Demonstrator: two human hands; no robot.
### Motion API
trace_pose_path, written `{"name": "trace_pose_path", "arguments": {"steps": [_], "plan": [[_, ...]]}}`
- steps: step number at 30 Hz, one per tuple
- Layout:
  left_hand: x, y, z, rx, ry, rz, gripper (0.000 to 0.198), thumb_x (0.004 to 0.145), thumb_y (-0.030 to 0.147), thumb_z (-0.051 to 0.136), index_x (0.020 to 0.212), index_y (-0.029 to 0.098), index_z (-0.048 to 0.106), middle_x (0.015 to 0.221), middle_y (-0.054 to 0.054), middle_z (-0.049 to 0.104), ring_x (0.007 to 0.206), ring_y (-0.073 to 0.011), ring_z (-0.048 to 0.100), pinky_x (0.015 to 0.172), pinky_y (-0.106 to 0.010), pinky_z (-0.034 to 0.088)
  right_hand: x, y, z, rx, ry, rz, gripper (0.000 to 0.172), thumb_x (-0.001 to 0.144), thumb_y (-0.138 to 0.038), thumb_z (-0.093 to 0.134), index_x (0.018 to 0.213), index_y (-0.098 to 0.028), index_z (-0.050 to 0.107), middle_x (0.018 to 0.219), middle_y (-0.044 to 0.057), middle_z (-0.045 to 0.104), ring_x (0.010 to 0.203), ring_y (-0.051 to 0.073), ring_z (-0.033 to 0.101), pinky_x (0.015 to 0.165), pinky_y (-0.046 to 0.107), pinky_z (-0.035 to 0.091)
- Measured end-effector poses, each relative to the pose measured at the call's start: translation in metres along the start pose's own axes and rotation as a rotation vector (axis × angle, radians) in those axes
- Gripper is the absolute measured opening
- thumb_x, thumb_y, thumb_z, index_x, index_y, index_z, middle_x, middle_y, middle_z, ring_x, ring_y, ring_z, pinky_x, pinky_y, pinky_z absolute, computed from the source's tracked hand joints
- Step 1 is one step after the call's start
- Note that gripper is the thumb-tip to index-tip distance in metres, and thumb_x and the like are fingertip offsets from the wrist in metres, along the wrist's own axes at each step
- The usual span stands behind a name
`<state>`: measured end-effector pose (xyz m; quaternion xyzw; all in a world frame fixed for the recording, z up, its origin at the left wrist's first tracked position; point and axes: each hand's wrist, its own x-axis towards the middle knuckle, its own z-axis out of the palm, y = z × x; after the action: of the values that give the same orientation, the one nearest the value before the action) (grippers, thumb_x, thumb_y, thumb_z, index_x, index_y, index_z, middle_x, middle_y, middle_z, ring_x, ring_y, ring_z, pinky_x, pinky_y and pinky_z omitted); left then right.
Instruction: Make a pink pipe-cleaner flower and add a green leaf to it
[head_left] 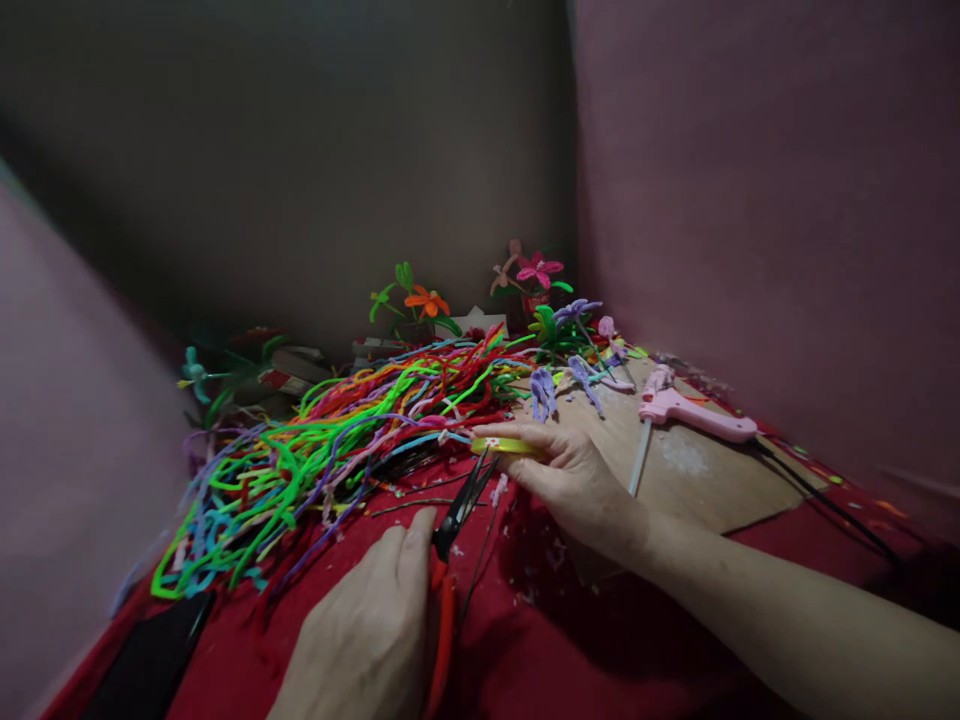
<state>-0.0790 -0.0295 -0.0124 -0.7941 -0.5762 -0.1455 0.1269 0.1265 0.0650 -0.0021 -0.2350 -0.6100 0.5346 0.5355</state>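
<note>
My left hand [367,610] is closed around red-handled pliers [444,590], its thumb along their side near the pivot. Their long, narrow black jaws point up and away, slightly apart, with the tips just below a thin yellow roll of tape [517,446]. My right hand [574,480] pinches this roll between thumb and fingers, its flat edge toward me. A small white and red patch shows on the roll's left part. Whether the jaw tips touch the tape, I cannot tell. Below my right hand, a thin dark stem [480,565] lies on the red cloth [585,650].
A large heap of colourful pipe cleaners [337,440] spreads left of centre. A pink glue gun [697,412] rests on a brown board [705,480], its cord running right. Pipe-cleaner flowers [427,302] stand behind. A black flat object [154,650] lies front left.
</note>
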Motion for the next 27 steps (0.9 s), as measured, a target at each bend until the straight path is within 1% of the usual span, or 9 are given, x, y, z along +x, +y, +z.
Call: {"name": "trace_pose_path", "arguments": {"steps": [6, 14, 18, 23, 27], "plan": [[-0.001, -0.001, 0.001, 0.009, -0.003, 0.009, 0.052, 0.078, 0.011, 0.034, 0.126, 0.028, 0.046, 0.112, -0.007, 0.064, 0.097, -0.0246, 0.063, 0.084, -0.039, 0.053, 0.000, 0.000, 0.000, -0.013, 0.007, -0.013, 0.022, 0.079, -0.021, 0.059, 0.097, -0.029, 0.069, 0.100, 0.001, 0.070, 0.091, 0.014, 0.062, 0.086, 0.033, 0.046], [0.001, 0.002, -0.003, 0.028, -0.001, 0.039, 0.049, 0.078, 0.010, 0.036, 0.124, 0.025, 0.049, 0.106, -0.007, 0.065, 0.093, -0.0229, 0.064, 0.079, -0.033, 0.055, 0.000, 0.001, -0.001, -0.010, 0.000, -0.014, 0.023, 0.079, -0.022, 0.059, 0.098, -0.028, 0.069, 0.101, 0.001, 0.070, 0.093, 0.015, 0.063, 0.088, 0.033, 0.047], [0.002, 0.005, -0.003, 0.079, -0.010, 0.065, 0.048, 0.079, 0.007, 0.035, 0.125, 0.019, 0.045, 0.106, -0.010, 0.064, 0.093, -0.0217, 0.064, 0.079, -0.033, 0.055, 0.000, 0.002, -0.001, -0.035, 0.003, -0.035, 0.024, 0.079, -0.019, 0.058, 0.099, -0.025, 0.069, 0.099, 0.001, 0.070, 0.092, 0.015, 0.063, 0.086, 0.032, 0.047], [0.005, 0.008, -0.006, 0.283, 0.000, 0.174, 0.043, 0.082, 0.007, 0.030, 0.123, 0.009, 0.041, 0.096, -0.014, 0.065, 0.080, -0.0190, 0.066, 0.068, -0.028, 0.056, -0.001, 0.003, -0.001, -0.069, 0.007, -0.041, 0.024, 0.079, -0.017, 0.057, 0.099, -0.025, 0.069, 0.100, 0.002, 0.070, 0.092, 0.014, 0.063, 0.085, 0.030, 0.048], [0.005, 0.009, -0.007, 0.329, 0.019, 0.203, 0.040, 0.083, 0.007, 0.029, 0.122, 0.007, 0.040, 0.092, -0.014, 0.065, 0.076, -0.0188, 0.066, 0.064, -0.028, 0.056, -0.001, 0.002, -0.001, -0.100, 0.002, -0.045, 0.026, 0.079, -0.016, 0.057, 0.100, -0.026, 0.069, 0.100, 0.002, 0.070, 0.089, 0.013, 0.063, 0.085, 0.030, 0.047]]}}
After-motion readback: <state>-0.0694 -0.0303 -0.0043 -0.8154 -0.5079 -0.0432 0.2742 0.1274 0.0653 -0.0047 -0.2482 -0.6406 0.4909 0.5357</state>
